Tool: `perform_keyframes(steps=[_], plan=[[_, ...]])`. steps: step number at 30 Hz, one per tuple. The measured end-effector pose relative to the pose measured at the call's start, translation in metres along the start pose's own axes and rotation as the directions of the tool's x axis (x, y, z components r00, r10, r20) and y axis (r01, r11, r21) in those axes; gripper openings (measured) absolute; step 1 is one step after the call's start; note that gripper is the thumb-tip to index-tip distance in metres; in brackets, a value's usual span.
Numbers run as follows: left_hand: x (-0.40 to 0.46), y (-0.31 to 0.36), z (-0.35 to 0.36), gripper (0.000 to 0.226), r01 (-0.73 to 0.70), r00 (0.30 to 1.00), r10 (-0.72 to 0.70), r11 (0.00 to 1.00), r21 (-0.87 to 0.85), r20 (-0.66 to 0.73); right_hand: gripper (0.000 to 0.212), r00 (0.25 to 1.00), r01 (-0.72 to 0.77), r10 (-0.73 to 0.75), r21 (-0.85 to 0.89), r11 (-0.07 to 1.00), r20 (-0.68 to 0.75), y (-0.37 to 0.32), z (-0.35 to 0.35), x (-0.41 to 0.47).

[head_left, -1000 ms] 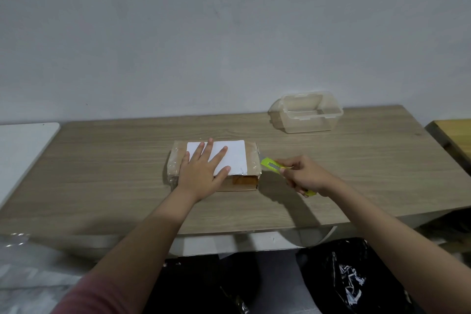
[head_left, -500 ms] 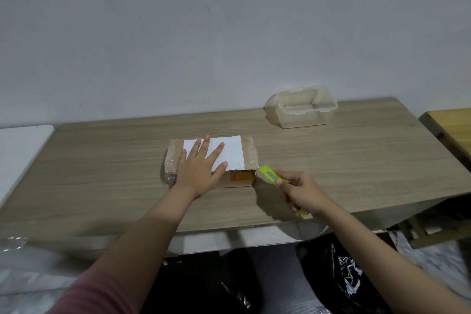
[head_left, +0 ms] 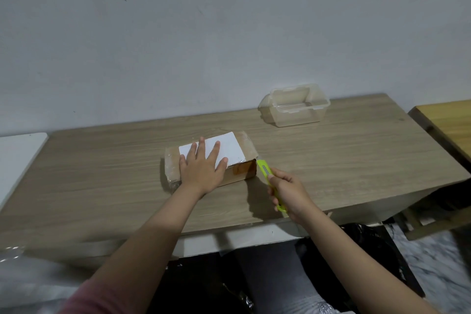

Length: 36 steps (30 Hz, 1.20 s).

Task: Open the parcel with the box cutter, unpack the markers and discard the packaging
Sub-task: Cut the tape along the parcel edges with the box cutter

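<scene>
Right hand (head_left: pixel 290 190), lower right of centre, has its fingers wrapped tight round a lime-green box cutter (head_left: pixel 270 183), tip touching the parcel's near right corner. Left hand (head_left: pixel 201 168) lies flat on the parcel (head_left: pixel 239 158), fingers spread over its white label (head_left: pixel 229 148). Parcel sits mid-frame on the wooden tabletop (head_left: pixel 102 173). Further back, upper right, there's a clear plastic tub (head_left: pixel 297 107) by the wall.

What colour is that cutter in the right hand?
Bright yellow-green, seen clearly in the head view: box cutter.
</scene>
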State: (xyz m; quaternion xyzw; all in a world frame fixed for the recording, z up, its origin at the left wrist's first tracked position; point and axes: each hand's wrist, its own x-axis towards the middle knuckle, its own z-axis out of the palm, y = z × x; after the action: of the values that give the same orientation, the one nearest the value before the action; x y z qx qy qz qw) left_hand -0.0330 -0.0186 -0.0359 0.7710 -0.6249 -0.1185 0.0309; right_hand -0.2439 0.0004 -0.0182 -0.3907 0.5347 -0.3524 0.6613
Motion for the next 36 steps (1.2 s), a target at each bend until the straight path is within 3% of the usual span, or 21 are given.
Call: perform_keyframes(steps=[8,14,21,25,30,36], plan=[[-0.003,0.01,-0.01,0.06,0.079,0.992,-0.076,0.997,-0.023,0.105,0.029,0.998,0.039,-0.042,-0.068,0.997,-0.049,0.001,0.005,-0.002],[-0.003,0.013,-0.012,0.061,0.114,0.983,-0.098,0.989,-0.094,0.155,0.033,0.977,0.146,-0.186,-0.308,0.94,-0.105,0.003,0.011,0.008],[-0.003,0.02,-0.013,0.063,0.158,0.974,-0.139,0.982,-0.099,0.179,0.033,0.979,0.17,-0.197,-0.32,0.932,-0.056,0.022,0.02,0.008],[-0.001,0.022,-0.023,0.059,0.181,0.959,-0.15,0.977,-0.11,0.242,0.037,0.984,0.13,-0.153,-0.225,0.966,-0.087,0.02,0.023,0.008],[-0.003,-0.001,-0.043,0.059,0.019,0.953,-0.02,1.0,0.004,0.303,0.037,0.989,0.12,-0.133,-0.172,0.978,-0.065,0.012,0.017,0.019],[-0.018,-0.027,-0.038,0.061,-0.236,0.96,0.201,0.955,0.178,0.194,0.037,0.992,0.111,-0.122,-0.224,0.968,-0.039,0.004,0.008,0.038]])
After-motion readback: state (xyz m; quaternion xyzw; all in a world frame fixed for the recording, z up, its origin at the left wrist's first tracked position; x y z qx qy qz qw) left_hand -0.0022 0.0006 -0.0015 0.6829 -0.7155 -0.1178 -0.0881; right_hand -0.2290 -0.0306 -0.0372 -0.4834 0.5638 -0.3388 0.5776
